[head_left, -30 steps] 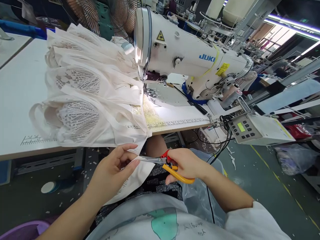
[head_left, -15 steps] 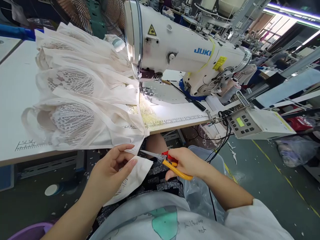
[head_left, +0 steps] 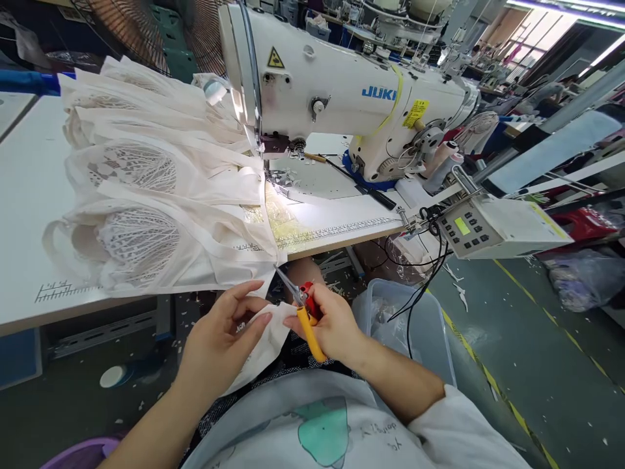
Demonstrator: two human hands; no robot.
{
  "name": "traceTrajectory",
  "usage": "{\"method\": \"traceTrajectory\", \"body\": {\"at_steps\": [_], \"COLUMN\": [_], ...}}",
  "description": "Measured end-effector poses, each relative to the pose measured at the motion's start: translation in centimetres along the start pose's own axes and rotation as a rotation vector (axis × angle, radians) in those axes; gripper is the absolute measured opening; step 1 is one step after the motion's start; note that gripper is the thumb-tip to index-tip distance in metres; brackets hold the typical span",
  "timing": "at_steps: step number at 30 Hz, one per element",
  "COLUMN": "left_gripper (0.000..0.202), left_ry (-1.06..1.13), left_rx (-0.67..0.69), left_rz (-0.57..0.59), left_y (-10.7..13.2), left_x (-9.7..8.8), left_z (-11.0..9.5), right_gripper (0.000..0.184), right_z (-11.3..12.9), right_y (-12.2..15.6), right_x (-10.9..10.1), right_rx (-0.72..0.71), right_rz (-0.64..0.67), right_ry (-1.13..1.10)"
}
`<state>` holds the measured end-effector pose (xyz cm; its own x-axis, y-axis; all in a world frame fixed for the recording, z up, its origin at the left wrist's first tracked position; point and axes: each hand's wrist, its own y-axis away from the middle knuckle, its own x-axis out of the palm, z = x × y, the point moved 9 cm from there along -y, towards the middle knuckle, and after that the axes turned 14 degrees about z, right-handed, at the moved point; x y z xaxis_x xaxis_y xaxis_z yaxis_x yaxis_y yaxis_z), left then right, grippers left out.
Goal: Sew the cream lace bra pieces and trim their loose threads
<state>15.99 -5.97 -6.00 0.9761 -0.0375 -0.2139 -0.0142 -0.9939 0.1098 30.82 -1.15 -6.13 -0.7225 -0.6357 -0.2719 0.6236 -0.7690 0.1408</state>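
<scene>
My left hand [head_left: 222,332] pinches a corner of cream fabric [head_left: 266,335] that lies over my lap, thumb and fingers pressed on its edge. My right hand [head_left: 328,322] is closed round a pair of small thread snips [head_left: 303,309] with a yellow and red handle. Their blades point up and left toward the table edge, just right of the fabric corner. A stack of cream lace-panelled fabric pieces [head_left: 146,202] lies on the white sewing table [head_left: 29,195] above my hands, with one piece hanging off the front edge.
A white Juki sewing machine [head_left: 342,98] stands on the table, its lamp lighting the needle plate. A control box [head_left: 493,228] juts out at the right with cables below. A clear plastic bin [head_left: 415,326] sits by my right knee. A fan [head_left: 146,26] stands behind the fabric.
My right hand has moved left and turned, swinging the snips from lying level across the fabric to pointing up toward the table edge. The left hand keeps its pinch on the fabric.
</scene>
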Motion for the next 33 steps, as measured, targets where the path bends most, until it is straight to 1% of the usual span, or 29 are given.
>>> {"method": "traceTrajectory", "body": {"at_steps": [3, 6, 9, 12, 15, 17, 19, 23, 25, 27, 30, 33], "left_gripper": [0.046, 0.044, 0.042, 0.043, 0.042, 0.041, 0.041, 0.044, 0.043, 0.039, 0.030, 0.029], "left_ry": [-0.055, -0.060, -0.092, -0.141, -0.227, -0.312, -0.372, -0.390, -0.384, -0.349, -0.223, -0.050], "left_rx": [0.043, 0.050, 0.066, 0.106, 0.171, 0.197, 0.204, 0.207, 0.184, 0.133, 0.069, 0.050], "left_rz": [0.006, -0.050, -0.080, -0.079, -0.007, 0.062, 0.126, 0.216, 0.238, 0.230, 0.182, 0.102], "left_y": [0.2, 0.8, 1.4, 1.5, 1.1, 0.5, 0.0, -0.8, -1.0, -1.1, -1.0, -0.5], "left_x": [0.2, 0.1, 0.0, -0.1, 0.3, 0.9, 1.5, 1.9, 1.6, 0.7, -0.8, -1.6], "left_z": [0.0, -0.4, -0.9, -1.0, -1.2, -1.5, -1.8, -1.7, -1.0, 0.0, 1.2, 1.8], "right_gripper": [0.040, 0.039, 0.041, 0.044, 0.046, 0.048, 0.047, 0.041, 0.036, 0.029, 0.016, 0.009], "right_z": [-0.4, -0.7, -0.9, -0.5, -0.1, -0.1, -0.1, 0.2, 0.5, 1.0, 1.7, 2.0], "right_y": [0.1, 0.2, 0.1, -0.3, -0.8, -1.0, -1.2, -1.2, -1.0, -0.8, -0.3, 0.0], "right_x": [-0.3, -0.3, 0.2, 1.0, 1.6, 1.6, 1.3, 1.0, 0.6, 0.0, -0.6, -0.7], "right_rx": [-0.025, -0.057, -0.062, -0.081, -0.065, -0.031, -0.014, -0.020, -0.048, -0.114, -0.231, -0.319], "right_rz": [-0.040, -0.052, -0.011, 0.066, 0.132, 0.139, 0.135, 0.180, 0.184, 0.153, 0.105, 0.088], "right_ry": [0.009, -0.017, -0.130, -0.224, -0.233, -0.193, -0.152, -0.065, 0.005, 0.076, 0.158, 0.182]}}
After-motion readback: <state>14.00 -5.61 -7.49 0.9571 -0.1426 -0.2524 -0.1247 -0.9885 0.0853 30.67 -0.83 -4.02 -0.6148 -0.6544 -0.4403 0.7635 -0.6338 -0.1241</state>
